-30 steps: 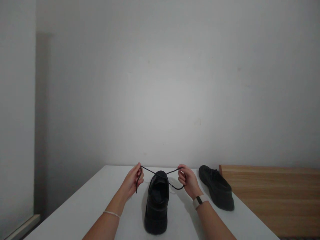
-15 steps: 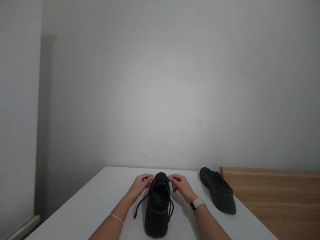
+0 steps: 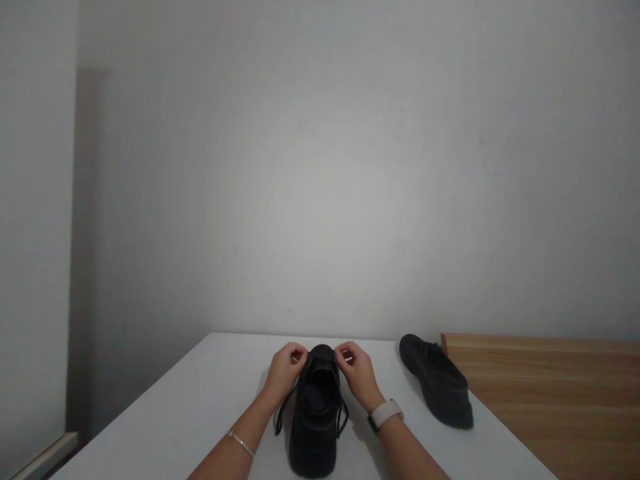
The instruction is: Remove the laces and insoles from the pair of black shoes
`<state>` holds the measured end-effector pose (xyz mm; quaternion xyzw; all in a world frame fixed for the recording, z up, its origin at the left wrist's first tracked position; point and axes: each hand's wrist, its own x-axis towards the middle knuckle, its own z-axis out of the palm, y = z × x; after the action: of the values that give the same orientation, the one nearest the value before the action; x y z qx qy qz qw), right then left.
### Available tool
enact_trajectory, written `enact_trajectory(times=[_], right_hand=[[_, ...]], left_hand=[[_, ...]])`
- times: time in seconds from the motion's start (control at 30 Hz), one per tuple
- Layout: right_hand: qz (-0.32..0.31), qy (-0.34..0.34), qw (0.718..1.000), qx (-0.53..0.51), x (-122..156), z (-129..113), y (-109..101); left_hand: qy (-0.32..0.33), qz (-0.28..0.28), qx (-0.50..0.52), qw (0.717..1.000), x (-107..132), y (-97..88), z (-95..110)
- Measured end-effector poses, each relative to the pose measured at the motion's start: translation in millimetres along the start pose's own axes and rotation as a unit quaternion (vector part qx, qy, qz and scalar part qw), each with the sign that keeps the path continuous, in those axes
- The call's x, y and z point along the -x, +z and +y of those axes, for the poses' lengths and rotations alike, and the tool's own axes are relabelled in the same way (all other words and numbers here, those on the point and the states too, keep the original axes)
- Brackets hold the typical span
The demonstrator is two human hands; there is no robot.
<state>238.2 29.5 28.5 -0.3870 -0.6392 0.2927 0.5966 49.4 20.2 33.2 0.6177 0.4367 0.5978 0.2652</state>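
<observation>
A black lace-up shoe [image 3: 313, 447] stands upright on the white table, heel toward me and toe toward the wall. Its dark opening faces up, and a loose black shoelace [image 3: 279, 420] hangs down on either side. At the left of the shoe's front part, my left hand [image 3: 286, 365] is closed, thumb and fingertips pinched against the upper near the lacing. My right hand [image 3: 356, 367] pinches the opposite side in the same way. Whether a bit of lace lies between the fingertips is too small to tell.
A second black shoe [image 3: 437, 383] lies by the table's right edge, toe toward the wall. The white table [image 3: 200, 400] meets a grey wall [image 3: 320, 200] at the back. Beyond its right edge is a wooden panel [image 3: 545, 400].
Both hands have moved slightly, closing in on the shoe's front from each side, their fingers now more curled. The left lace end has shifted a little toward the shoe.
</observation>
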Motion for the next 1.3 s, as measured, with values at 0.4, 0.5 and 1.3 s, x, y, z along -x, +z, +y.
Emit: enact_trajectory(times=[0.4,0.5,1.3], right_hand=[[-0.025,-0.033,0.998,-0.054,-19,-33,2],[-0.078,-0.065,0.995,0.004,-31,-49,-9],[-0.109,-0.052,0.787,0.604,-65,-124,-93]], left_hand=[[0.066,-0.076,-0.008,0.995,-20,-13.8,25],[0.107,-0.017,-0.079,0.991,-35,-32.5,34],[0.040,-0.162,-0.219,0.961,-72,-121.3,126]])
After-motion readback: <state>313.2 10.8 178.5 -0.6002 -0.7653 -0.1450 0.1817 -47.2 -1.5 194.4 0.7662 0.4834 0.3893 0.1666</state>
